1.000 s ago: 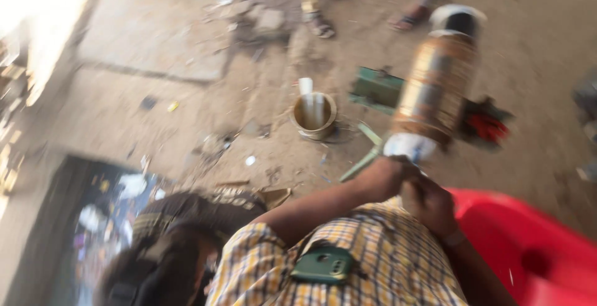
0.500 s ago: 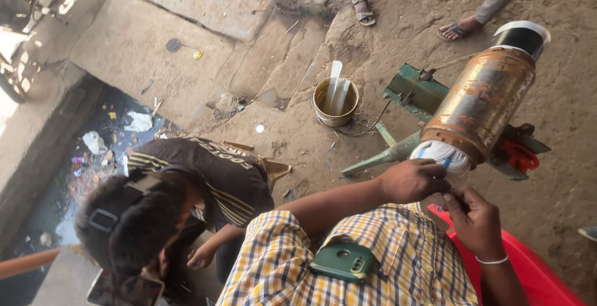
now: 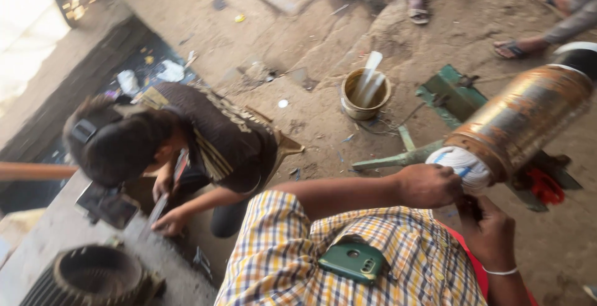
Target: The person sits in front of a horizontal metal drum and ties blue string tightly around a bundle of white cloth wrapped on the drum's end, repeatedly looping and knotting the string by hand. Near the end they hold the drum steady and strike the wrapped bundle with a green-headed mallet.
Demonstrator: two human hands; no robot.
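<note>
The left hand [image 3: 428, 185] presses on the white winding [image 3: 466, 166] at the rusty motor cylinder's [image 3: 525, 116] end, its grip seemingly pinching it; the right hand's [image 3: 491, 231] grip cannot be told.

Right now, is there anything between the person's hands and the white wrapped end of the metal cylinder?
Nothing visible. The left hand already rests on the white wrapped end of the metal cylinder; the right hand is just below it.

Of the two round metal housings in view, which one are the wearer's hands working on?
The long rusty brass-coloured cylinder at right, white windings at its end; left hand touches them. The dark finned housing lies untouched, bottom left.
</note>
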